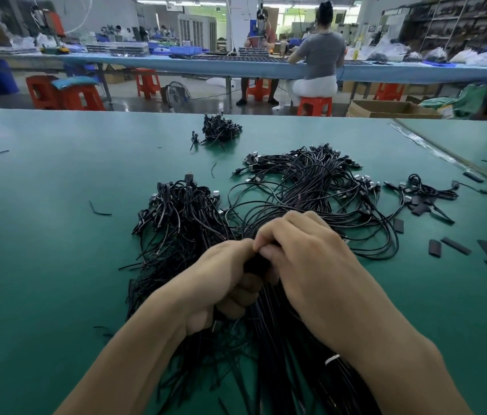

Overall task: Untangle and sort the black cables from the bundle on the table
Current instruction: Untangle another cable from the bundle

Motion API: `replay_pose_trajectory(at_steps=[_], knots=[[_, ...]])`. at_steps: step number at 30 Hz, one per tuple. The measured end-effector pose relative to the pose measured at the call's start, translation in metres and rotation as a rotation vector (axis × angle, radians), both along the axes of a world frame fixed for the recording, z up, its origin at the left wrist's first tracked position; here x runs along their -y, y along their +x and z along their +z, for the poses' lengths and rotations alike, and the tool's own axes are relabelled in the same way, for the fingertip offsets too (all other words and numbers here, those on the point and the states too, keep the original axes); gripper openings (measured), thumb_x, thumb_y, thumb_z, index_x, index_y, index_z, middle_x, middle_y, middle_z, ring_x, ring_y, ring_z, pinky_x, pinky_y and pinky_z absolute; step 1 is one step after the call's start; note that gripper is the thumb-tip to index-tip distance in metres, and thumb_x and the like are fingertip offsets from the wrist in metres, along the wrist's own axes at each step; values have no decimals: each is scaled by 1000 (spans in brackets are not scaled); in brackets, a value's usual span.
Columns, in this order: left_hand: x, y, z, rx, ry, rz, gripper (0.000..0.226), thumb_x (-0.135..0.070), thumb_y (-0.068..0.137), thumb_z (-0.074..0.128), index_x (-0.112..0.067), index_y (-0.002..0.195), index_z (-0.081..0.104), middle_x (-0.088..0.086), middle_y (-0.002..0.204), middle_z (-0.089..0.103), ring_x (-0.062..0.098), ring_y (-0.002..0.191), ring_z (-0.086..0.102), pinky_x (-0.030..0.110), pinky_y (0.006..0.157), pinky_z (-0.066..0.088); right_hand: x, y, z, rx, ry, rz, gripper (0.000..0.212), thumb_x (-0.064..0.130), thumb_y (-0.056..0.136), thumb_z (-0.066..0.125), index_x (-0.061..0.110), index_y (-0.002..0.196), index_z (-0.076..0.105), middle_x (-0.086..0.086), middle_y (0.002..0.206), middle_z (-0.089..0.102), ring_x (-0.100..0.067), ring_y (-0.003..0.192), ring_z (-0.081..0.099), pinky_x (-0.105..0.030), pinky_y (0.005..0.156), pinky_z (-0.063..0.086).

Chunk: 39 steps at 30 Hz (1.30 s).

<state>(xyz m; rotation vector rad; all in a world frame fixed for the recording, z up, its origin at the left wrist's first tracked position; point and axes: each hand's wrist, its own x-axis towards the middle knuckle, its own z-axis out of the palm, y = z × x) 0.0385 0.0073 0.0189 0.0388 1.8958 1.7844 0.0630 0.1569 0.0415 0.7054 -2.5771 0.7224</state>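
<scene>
The green table [56, 265] fills most of the view, and its near edge is cut off at the bottom. The bundle [281, 369] of black cables lies on it at the near middle, running from the bottom edge up under both forearms, so much of its length is hidden (a white tie [332, 359] peeks out beside the right wrist). Its far end vanishes inside the two hands, which meet just above the table.

Beyond the hands a loose spread [311, 187] of looped cables with plugs sits to the far right. A denser left heap [176, 211] lies just beside it, its near strands running under the left forearm. Where the spread ends and the bundle begins cannot be told.

A cardboard box [385, 109] stands on the floor past the table's far right edge, and its contents cannot be made out.

The left hand [221, 280] is clenched around the bundle, fingers curled underneath. The right hand [305, 256] touches it from the right, with fingers bent and pinching the dark stub of cable ends between the two hands.

A small pile [219, 130] of cables lies well apart at the far middle. Flat black strips [457, 246] are scattered at the right, some cut off by the frame edge.
</scene>
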Motion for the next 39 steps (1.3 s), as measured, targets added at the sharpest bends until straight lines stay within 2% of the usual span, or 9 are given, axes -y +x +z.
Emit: replay_pose_trajectory(at_steps=[4, 9, 14, 19, 23, 27, 31, 36, 39], knots=[[0, -1, 5, 76, 124, -90, 46, -34, 82, 35, -21, 49, 65, -8, 56, 32, 6, 45, 19, 13, 34, 16, -8, 0, 2, 133, -22, -63, 11, 27, 97, 51, 33, 92, 60, 17, 89, 58, -6, 92, 51, -33, 83, 45], [-1, 7, 5, -122, -144, -288, 41, -26, 99, 52, -35, 62, 68, -11, 57, 32, 4, 45, 26, 16, 38, 21, -21, 3, 7, 333, 24, -74, 11, 34, 97, 52, 38, 90, 60, 13, 88, 63, -12, 87, 59, -35, 79, 50], [-1, 11, 5, -258, -303, -390, 31, -33, 104, 48, -21, 83, 66, -11, 53, 35, 5, 43, 29, 17, 40, 24, -20, 1, 3, 291, 79, -49, 8, 34, 94, 59, 37, 92, 66, 18, 101, 53, -7, 92, 58, -34, 83, 50], [3, 10, 8, -266, -406, -405, 29, -35, 103, 51, -24, 83, 69, -9, 56, 37, 6, 43, 30, 19, 41, 27, -25, -5, -2, 366, -23, 46, 19, 33, 88, 68, 45, 102, 63, 17, 86, 63, 1, 79, 55, -28, 75, 50], [2, 8, 5, -341, -447, -444, 26, -32, 103, 53, -19, 89, 71, 5, 73, 43, 18, 61, 35, 30, 59, 29, -25, -7, -5, 359, -38, 62, 12, 23, 85, 72, 33, 89, 69, 15, 76, 67, 3, 79, 61, -13, 66, 45], [2, 7, 1, -355, -446, -414, 27, -32, 103, 52, -19, 87, 70, 5, 75, 44, 19, 65, 35, 31, 60, 29, -23, -7, -8, 347, -49, 75, 18, 21, 89, 66, 35, 91, 55, 14, 78, 64, -1, 78, 59, -21, 63, 48], [0, 7, -3, -345, -352, -283, 27, -24, 103, 53, -18, 80, 64, -3, 60, 41, 12, 49, 32, 23, 45, 29, -15, -5, -7, 222, -14, 94, 25, 14, 92, 59, 34, 88, 44, 14, 79, 54, -3, 85, 48, -23, 74, 43], [-11, 5, 3, -24, 154, 36, 25, -2, 90, 45, -19, 73, 51, -4, 60, 37, 8, 48, 31, 18, 38, 24, -6, -4, -5, -91, -45, 13, 30, -4, 85, 63, 23, 87, 50, 12, 82, 53, -14, 83, 45, -27, 74, 40], [-12, 5, 16, 96, 419, 55, 3, -21, 77, 48, -18, 77, 48, -3, 62, 38, 9, 50, 31, 18, 39, 25, -2, -4, -6, -251, -126, -49, 14, 8, 89, 61, 21, 89, 56, 11, 85, 58, -16, 84, 47, -27, 73, 42]])
